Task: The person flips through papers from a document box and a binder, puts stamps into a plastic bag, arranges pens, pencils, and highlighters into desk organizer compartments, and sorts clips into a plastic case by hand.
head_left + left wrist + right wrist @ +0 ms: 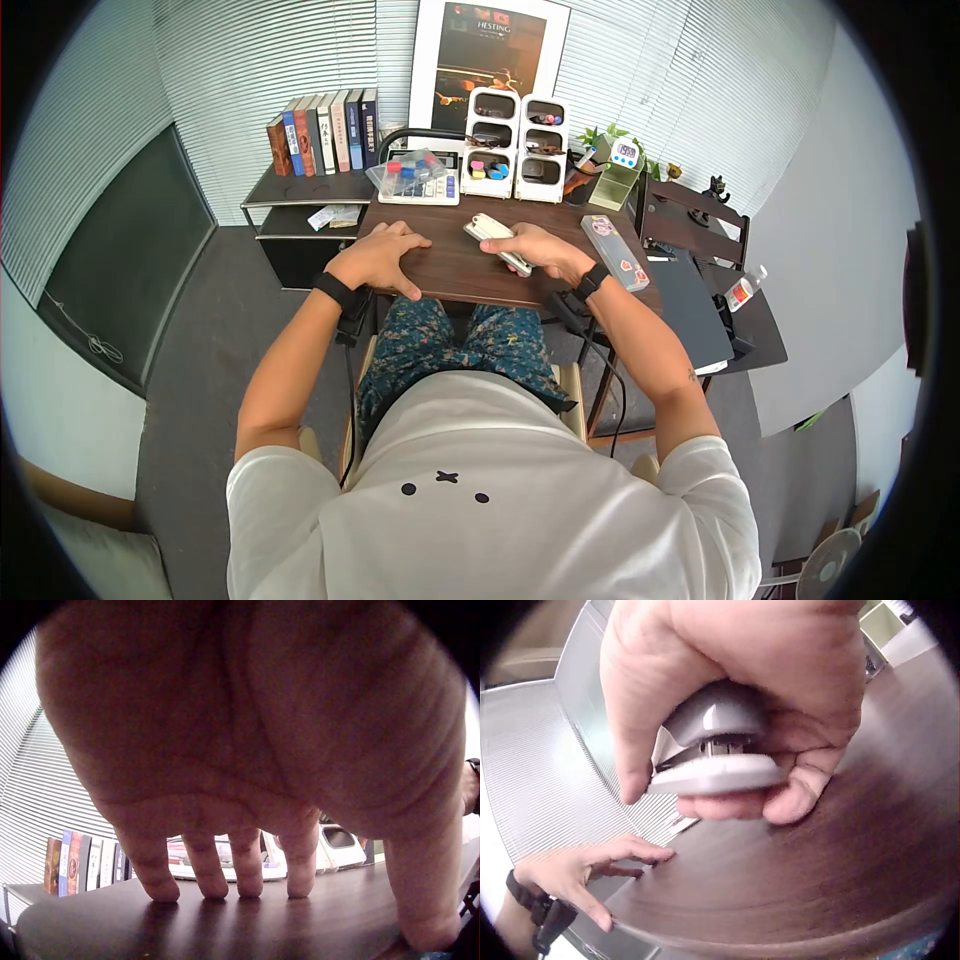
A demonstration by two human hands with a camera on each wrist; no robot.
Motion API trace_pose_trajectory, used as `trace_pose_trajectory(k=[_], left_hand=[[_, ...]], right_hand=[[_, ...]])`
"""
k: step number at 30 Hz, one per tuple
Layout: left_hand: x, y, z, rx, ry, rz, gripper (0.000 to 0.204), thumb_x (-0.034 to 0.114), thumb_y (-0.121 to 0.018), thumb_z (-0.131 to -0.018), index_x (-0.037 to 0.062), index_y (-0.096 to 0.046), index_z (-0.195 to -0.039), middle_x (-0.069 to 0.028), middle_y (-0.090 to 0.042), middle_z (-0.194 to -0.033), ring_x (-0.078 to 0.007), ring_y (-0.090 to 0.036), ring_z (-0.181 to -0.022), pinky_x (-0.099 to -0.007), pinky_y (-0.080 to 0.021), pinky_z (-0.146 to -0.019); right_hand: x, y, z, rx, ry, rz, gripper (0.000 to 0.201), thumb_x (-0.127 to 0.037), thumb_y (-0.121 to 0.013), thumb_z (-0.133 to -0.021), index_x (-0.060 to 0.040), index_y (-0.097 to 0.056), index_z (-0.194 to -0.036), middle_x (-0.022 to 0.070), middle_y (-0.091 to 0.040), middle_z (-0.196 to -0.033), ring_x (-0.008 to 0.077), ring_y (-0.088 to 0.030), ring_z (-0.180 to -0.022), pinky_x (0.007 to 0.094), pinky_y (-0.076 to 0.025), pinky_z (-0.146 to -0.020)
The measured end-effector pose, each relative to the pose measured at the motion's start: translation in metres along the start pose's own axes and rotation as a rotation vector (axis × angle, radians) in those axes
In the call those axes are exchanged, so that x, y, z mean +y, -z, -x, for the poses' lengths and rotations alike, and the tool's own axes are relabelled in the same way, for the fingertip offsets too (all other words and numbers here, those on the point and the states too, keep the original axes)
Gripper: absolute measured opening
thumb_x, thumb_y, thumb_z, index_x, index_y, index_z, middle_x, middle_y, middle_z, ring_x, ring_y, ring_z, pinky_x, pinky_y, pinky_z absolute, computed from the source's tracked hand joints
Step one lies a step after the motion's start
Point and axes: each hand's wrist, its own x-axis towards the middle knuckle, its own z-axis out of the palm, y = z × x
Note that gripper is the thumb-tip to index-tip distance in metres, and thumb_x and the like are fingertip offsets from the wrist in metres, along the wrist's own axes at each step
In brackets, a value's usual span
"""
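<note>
My right hand [547, 247] grips a white stapler [488, 227] over the front part of the dark wooden desk [440, 268]. From the right wrist view, the stapler's pale base and grey rounded top [724, 720] show, with the fingers curled under the base. My left hand [376, 258] rests on the desk's left side, fingers spread. In the left wrist view its fingertips [250, 889] touch the wood, and the thumb reaches the near edge.
Behind the hands stand a calculator [446, 188] under a clear bag, white organizer boxes [517, 160] and a pen holder [578, 190]. A clear pencil case [618, 258] lies right of the right hand. Books [327, 135] stand on a side shelf at left.
</note>
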Motion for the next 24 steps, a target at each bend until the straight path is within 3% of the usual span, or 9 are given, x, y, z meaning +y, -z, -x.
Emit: trace_pose_trajectory(k=[14, 17, 19, 23, 24], left_hand=[[0.001, 0.001, 0.002, 0.007, 0.004, 0.007, 0.102, 0.039, -0.098, -0.061, 0.0126, -0.059, -0.152, -0.0141, -0.055, -0.143, -0.0388, -0.048, -0.134, -0.0463, -0.041, -0.117], [-0.001, 0.000, 0.000, 0.008, -0.014, -0.007, 0.102, 0.039, -0.098, -0.062, 0.0123, -0.058, -0.152, -0.0144, -0.055, -0.143, -0.0390, -0.049, -0.133, -0.0466, -0.041, -0.117], [-0.001, 0.001, 0.001, 0.003, -0.011, 0.006, 0.103, 0.039, -0.098, -0.061, 0.0119, -0.058, -0.152, -0.0143, -0.054, -0.143, -0.0387, -0.048, -0.133, -0.0467, -0.041, -0.117], [0.002, 0.003, -0.005, -0.001, 0.021, 0.035, 0.091, 0.049, -0.090, -0.079, 0.0091, -0.056, -0.154, -0.0200, -0.057, -0.141, -0.0410, -0.053, -0.132, -0.0475, -0.042, -0.116], [0.001, 0.003, -0.012, 0.045, -0.025, 0.109, 0.089, 0.056, -0.081, -0.090, 0.0050, -0.050, -0.156, -0.0224, -0.060, -0.142, -0.0386, -0.057, -0.132, -0.0451, -0.042, -0.116]], right_hand=[[-0.005, -0.008, 0.009, 0.087, 0.043, -0.029, 0.069, -0.062, -0.080, -0.089, 0.0046, -0.068, -0.104, 0.0081, -0.068, -0.078, 0.0146, -0.069, -0.067, 0.0265, -0.052, -0.053], [-0.003, 0.000, 0.007, 0.005, -0.016, -0.158, 0.073, -0.065, -0.076, -0.091, 0.0057, -0.068, -0.104, 0.0093, -0.068, -0.079, 0.0148, -0.068, -0.066, 0.0273, -0.052, -0.053], [0.003, 0.000, 0.000, 0.093, -0.019, -0.027, 0.078, -0.070, -0.071, -0.093, 0.0065, -0.068, -0.107, 0.0089, -0.069, -0.079, 0.0153, -0.069, -0.067, 0.0279, -0.054, -0.054], [-0.006, -0.014, 0.003, 0.142, 0.024, -0.074, 0.081, -0.073, -0.064, -0.097, 0.0067, -0.068, -0.110, 0.0131, -0.072, -0.092, 0.0162, -0.071, -0.078, 0.0297, -0.059, -0.062], [-0.013, -0.018, 0.007, 0.120, 0.070, -0.176, 0.082, -0.074, -0.059, -0.099, 0.0064, -0.068, -0.114, 0.0148, -0.071, -0.101, 0.0180, -0.072, -0.087, 0.0322, -0.060, -0.069]])
